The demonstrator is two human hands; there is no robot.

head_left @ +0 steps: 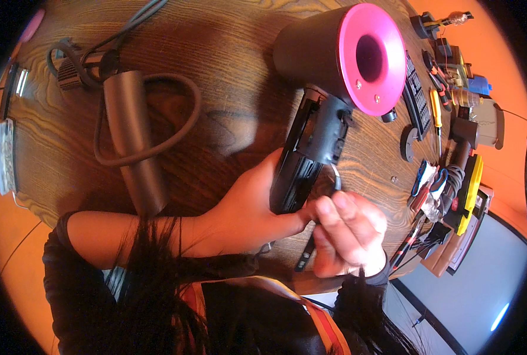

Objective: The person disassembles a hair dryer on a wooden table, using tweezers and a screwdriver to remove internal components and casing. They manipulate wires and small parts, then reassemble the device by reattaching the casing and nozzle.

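A hair dryer (310, 44) with a grey head and a pink ring stands tilted in front of me, its handle stripped down to the black inner parts (296, 177). My left hand (245, 207) is wrapped round the lower end of this bare handle. Close beside it, my right hand (352, 231) pinches a slim dark tool (303, 257), whose exact kind I cannot make out. One end of the tool sticks out below the fingers; a thin piece with a pale end shows above them, near the handle's inner parts. To the left lies a grey tubular handle sleeve (127, 112) with its cord looped round it.
A ribbed dark plug block (71, 71) sits at the cord's far end. Along the right side are a black tray (417, 97), a round black part (409, 144), a yellow-handled screwdriver (435, 109), a yellow-edged case (470, 195) and several other tools. A small screw-like bit (394, 178) lies on the wooden table (216, 53).
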